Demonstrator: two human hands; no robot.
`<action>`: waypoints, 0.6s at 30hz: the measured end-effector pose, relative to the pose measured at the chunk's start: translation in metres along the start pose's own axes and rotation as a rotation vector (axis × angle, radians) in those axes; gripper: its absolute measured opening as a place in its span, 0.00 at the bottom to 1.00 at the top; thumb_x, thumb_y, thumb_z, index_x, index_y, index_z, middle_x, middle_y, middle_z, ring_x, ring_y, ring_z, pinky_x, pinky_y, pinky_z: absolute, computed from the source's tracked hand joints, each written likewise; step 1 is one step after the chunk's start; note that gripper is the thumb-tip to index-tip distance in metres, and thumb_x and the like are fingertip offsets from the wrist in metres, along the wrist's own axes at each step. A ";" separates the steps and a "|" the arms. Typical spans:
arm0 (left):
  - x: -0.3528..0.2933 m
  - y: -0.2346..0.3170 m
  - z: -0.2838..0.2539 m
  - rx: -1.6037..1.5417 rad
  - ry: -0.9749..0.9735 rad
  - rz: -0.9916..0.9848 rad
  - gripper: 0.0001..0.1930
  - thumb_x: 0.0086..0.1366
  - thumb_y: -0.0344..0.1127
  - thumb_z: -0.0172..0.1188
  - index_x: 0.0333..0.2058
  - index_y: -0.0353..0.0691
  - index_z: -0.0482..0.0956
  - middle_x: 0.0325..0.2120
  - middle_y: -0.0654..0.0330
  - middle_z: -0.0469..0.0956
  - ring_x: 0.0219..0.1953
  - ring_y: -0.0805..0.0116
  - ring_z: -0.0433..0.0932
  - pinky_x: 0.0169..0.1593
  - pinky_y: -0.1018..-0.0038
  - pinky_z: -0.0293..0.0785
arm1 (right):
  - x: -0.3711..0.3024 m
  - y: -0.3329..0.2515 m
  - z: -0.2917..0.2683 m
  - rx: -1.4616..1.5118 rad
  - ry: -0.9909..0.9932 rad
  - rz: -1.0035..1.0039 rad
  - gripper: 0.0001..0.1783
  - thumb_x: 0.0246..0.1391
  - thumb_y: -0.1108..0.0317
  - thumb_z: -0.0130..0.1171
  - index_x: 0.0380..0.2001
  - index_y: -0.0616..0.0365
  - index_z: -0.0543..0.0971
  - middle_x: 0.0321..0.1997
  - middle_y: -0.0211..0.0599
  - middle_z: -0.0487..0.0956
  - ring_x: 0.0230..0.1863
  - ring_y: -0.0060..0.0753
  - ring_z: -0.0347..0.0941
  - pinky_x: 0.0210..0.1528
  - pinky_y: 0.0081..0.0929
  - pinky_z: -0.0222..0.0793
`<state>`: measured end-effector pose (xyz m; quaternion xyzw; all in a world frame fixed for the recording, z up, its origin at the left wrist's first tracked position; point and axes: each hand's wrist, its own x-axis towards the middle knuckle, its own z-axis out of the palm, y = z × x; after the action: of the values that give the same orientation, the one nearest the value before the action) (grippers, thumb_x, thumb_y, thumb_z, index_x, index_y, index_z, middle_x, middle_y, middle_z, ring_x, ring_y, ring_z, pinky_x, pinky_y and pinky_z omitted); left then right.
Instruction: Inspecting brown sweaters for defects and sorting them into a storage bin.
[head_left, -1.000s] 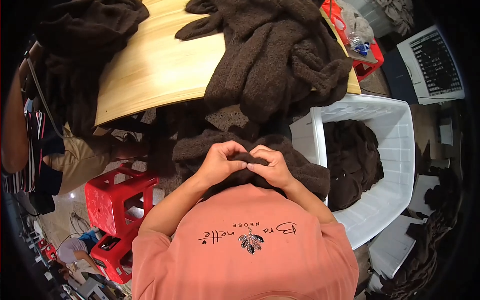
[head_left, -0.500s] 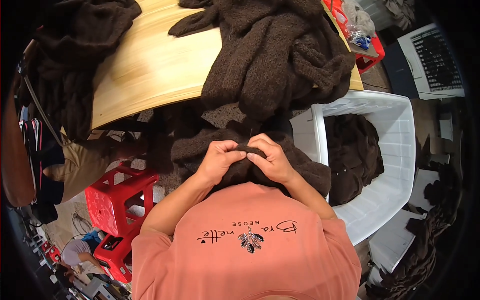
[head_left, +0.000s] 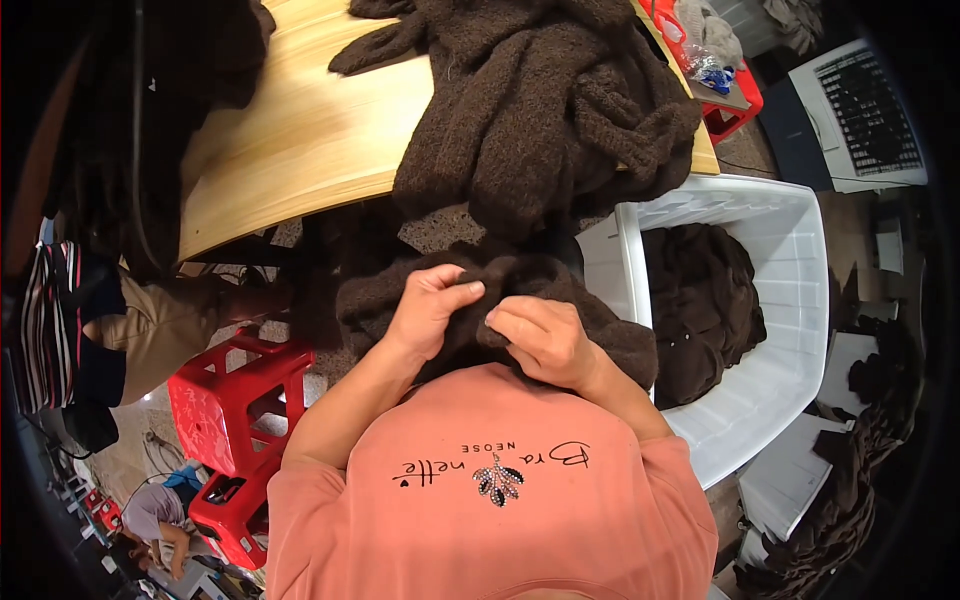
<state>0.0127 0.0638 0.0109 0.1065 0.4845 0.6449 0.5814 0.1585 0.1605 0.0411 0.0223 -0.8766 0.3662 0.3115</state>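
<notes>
A dark brown fuzzy knitted garment [head_left: 380,295] lies bunched across my lap, under both hands. My left hand [head_left: 425,312] is closed at the garment's upper folds, thumb and forefinger pinching the knit. Just to its right, my right hand [head_left: 545,335] is curled, its thumb and fingertips pressed together a little above the cloth. Whatever those fingertips hold is too small to make out. A narrow gap separates the two hands.
More brown knitwear [head_left: 540,110] overhangs the wooden table [head_left: 310,120] ahead. A white plastic bin [head_left: 790,330] with brown garments [head_left: 705,310] stands at my right. Red stools [head_left: 225,410] are at left, near a person in a striped top [head_left: 50,325]. Dark cloth [head_left: 190,60] hangs far left.
My hands have parted: the right moved down and its fingers curled, while the left rose slightly. The fold pinched between them has dropped. The person at left has shifted.
</notes>
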 end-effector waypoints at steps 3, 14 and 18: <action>-0.006 -0.001 0.004 0.023 -0.104 -0.020 0.04 0.55 0.24 0.56 0.30 0.34 0.77 0.26 0.67 0.76 0.28 0.82 0.71 0.33 0.84 0.66 | 0.002 0.004 0.005 -0.137 0.089 -0.003 0.15 0.29 0.82 0.56 0.29 0.64 0.74 0.27 0.39 0.72 0.22 0.35 0.71 0.22 0.25 0.69; -0.010 0.000 -0.003 0.132 -0.115 0.093 0.03 0.56 0.25 0.56 0.25 0.35 0.77 0.19 0.70 0.72 0.23 0.82 0.66 0.29 0.84 0.63 | -0.007 -0.001 0.006 0.211 0.095 0.172 0.14 0.30 0.84 0.57 0.27 0.64 0.72 0.26 0.41 0.74 0.24 0.37 0.73 0.26 0.25 0.69; -0.003 0.009 0.002 -0.046 0.047 -0.052 0.03 0.55 0.24 0.56 0.24 0.35 0.76 0.20 0.69 0.74 0.23 0.83 0.67 0.28 0.85 0.64 | 0.002 -0.006 -0.016 0.701 -0.075 0.485 0.07 0.42 0.82 0.56 0.27 0.63 0.73 0.28 0.34 0.76 0.28 0.25 0.73 0.31 0.20 0.68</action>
<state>0.0089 0.0636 0.0201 0.0653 0.4858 0.6428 0.5886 0.1664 0.1668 0.0545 -0.0668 -0.6896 0.7036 0.1580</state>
